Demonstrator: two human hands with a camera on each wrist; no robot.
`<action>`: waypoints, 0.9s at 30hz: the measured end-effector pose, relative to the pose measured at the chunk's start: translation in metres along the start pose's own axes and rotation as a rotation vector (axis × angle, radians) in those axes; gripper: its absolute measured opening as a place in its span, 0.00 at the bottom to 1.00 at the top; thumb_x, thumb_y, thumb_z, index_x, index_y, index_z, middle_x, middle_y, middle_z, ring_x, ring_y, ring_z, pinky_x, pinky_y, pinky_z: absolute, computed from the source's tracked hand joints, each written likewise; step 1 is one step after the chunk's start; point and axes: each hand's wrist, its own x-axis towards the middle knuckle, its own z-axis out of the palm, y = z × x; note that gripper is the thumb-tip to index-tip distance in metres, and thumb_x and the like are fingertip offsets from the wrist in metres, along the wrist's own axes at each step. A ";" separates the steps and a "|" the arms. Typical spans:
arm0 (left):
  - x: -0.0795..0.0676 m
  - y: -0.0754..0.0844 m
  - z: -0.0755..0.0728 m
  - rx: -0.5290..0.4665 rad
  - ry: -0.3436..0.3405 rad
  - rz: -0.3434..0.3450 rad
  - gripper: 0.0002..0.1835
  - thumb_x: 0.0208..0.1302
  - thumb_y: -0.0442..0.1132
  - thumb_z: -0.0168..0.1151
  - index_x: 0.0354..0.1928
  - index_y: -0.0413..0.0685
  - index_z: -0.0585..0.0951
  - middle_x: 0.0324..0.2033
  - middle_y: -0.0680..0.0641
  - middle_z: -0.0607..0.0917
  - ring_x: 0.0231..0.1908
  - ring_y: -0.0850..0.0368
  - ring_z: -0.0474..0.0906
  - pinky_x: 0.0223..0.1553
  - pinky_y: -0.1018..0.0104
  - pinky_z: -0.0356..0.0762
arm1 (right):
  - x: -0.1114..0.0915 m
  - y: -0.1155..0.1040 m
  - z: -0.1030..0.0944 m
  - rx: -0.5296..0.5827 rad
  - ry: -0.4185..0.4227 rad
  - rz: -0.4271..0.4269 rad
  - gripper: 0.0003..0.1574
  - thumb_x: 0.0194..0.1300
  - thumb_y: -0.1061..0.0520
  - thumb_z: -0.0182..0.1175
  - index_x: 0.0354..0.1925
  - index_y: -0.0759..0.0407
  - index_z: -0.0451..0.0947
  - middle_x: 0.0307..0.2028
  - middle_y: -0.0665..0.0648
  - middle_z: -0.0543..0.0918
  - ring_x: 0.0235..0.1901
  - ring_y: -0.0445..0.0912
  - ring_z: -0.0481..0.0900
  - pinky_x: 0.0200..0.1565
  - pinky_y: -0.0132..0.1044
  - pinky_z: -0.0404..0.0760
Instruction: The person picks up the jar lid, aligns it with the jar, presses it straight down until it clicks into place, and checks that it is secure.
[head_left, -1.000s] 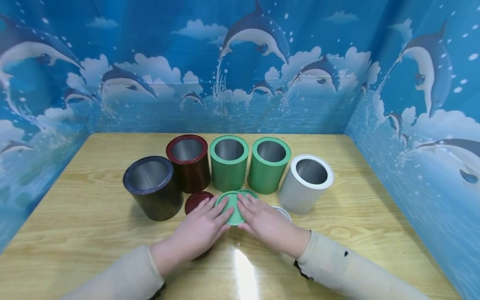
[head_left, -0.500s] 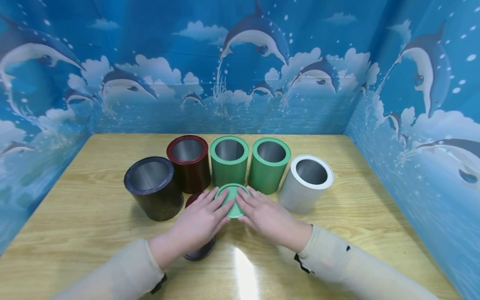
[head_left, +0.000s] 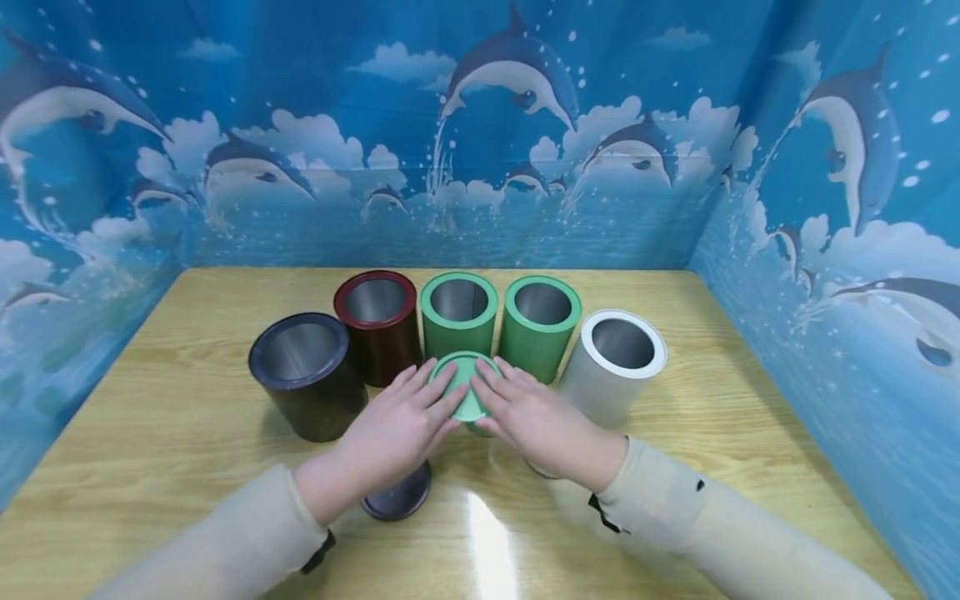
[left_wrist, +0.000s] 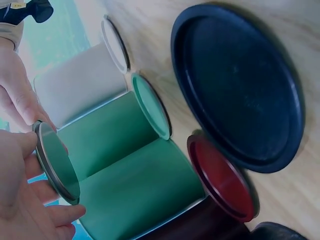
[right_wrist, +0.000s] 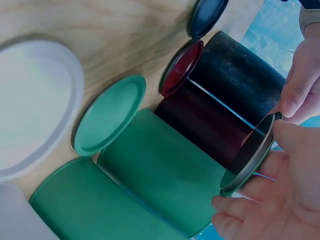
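Head view, clock off frame center: dolphin-print curtain wraps 9 through 12 to 3, printed with white clouds and splashes, biggest dolphins near 10, 12 and 2; wood-grain table below it, bright glare streak at 6. Black can upright and topless at 8, dark red can likewise just off its 2 o'clock side, white can at 4, black lid flat at 7. Wrist cams: dark red lid at left's 4, white lid at right's 9.

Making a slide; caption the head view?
Left hand and right hand hold a green lid before five open canisters.
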 end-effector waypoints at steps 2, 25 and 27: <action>0.002 -0.001 -0.002 0.006 0.002 0.004 0.24 0.67 0.48 0.55 0.61 0.46 0.74 0.62 0.40 0.69 0.62 0.40 0.63 0.59 0.46 0.64 | 0.001 0.001 -0.002 -0.006 0.008 0.001 0.34 0.71 0.46 0.48 0.66 0.64 0.62 0.67 0.64 0.60 0.66 0.58 0.57 0.59 0.49 0.66; 0.020 -0.015 -0.024 0.023 -0.057 0.003 0.25 0.69 0.49 0.52 0.65 0.47 0.70 0.64 0.40 0.67 0.64 0.40 0.61 0.61 0.46 0.60 | 0.015 0.015 -0.023 -0.025 0.024 -0.021 0.33 0.72 0.47 0.47 0.67 0.64 0.61 0.66 0.65 0.61 0.65 0.60 0.59 0.59 0.49 0.67; 0.022 -0.017 -0.024 0.023 -0.055 0.004 0.26 0.69 0.48 0.52 0.65 0.47 0.69 0.64 0.40 0.67 0.64 0.40 0.61 0.61 0.46 0.60 | 0.016 0.016 -0.025 -0.018 0.027 -0.024 0.33 0.72 0.47 0.47 0.67 0.65 0.61 0.66 0.65 0.61 0.65 0.60 0.59 0.60 0.49 0.66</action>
